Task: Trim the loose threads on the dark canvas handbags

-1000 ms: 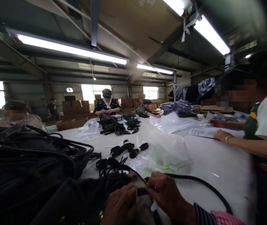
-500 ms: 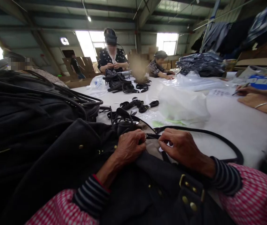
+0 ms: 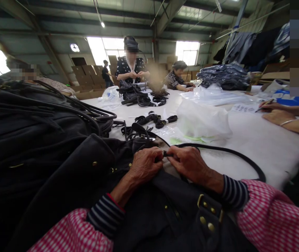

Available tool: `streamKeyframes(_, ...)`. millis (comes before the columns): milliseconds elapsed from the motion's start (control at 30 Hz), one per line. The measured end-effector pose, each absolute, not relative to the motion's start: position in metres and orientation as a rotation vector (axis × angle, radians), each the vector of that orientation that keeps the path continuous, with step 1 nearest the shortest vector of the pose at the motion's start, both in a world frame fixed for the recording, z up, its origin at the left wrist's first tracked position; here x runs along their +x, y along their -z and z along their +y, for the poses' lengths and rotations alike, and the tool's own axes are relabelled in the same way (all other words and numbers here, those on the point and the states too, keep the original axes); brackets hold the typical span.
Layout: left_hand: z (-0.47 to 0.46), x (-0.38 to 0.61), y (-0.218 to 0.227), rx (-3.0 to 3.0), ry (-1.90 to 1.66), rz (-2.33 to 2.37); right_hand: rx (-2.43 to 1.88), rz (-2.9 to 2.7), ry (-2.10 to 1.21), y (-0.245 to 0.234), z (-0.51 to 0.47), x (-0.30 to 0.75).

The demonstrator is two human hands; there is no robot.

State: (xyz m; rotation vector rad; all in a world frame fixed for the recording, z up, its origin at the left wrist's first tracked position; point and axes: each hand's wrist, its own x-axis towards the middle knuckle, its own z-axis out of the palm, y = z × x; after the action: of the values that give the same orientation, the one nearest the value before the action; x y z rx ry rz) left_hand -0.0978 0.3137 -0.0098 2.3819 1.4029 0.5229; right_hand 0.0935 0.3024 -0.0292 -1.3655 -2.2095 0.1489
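Observation:
A black fabric bag [image 3: 162, 206] with a brass-coloured buckle and studs lies in front of me, its beige lining partly showing at the opening. My left hand [image 3: 147, 162] is closed at the bag's opening edge, knuckles up. Close beside it, my right hand [image 3: 190, 164] pinches a narrow black strip [image 3: 165, 153] at that same edge. Something small and shiny shows between the two hands, too small to make out. A long black handle [image 3: 233, 149] loops out from the bag onto the white table. The undersides of my fingers are hidden.
A heap of black bags [image 3: 34, 126] rises on my left. Bundled black straps [image 3: 156, 119] and white plastic wrapping [image 3: 204, 120] lie ahead on the table [image 3: 267, 147]. A co-worker's hand [image 3: 274, 115] holds a pen over paper at right; other people work across the table.
My right hand has moved left, closing the gap to my left hand, and its fingers have come together on the strip. The left hand has stayed at the opening edge.

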Motion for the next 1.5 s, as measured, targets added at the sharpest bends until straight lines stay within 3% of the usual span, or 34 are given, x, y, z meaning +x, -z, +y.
streamKeyframes(167,0.315,-0.099,0.011,2.398,-0.566,1.352,-1.346,-2.186,-0.440,0.023,0.317,0.094)
streamKeyframes(467,0.315,-0.100,0.012,2.397,-0.539,1.368,-1.257,-2.084,-0.673,0.025,0.322,0.101)
streamKeyframes(667,0.314,-0.101,0.013,2.385,-0.576,1.315,-1.020,-1.916,-1.336,0.009,0.310,0.109)
streamKeyframes(767,0.313,-0.101,0.011,2.371,-0.567,1.309,-0.967,-1.893,-1.468,0.003,0.307,0.114)
streamKeyframes(867,0.311,-0.100,0.008,2.375,-0.545,1.326,-0.944,-1.964,-1.369,0.005,0.305,0.115)
streamKeyframes(1033,0.311,-0.100,0.008,2.374,-0.569,1.342,-0.818,-2.439,-0.600,0.013,0.300,0.117)
streamKeyframes(1133,0.312,-0.100,0.011,2.388,-0.604,1.314,-0.860,-2.455,-0.380,0.014,0.304,0.120)
streamKeyframes(1367,0.316,-0.104,0.016,2.365,-0.587,1.327,-0.849,-2.441,-0.429,0.007,0.338,0.108)
streamKeyframes(1500,0.316,-0.104,0.016,2.389,-0.589,1.287,-0.915,-2.347,-0.687,0.009,0.354,0.106)
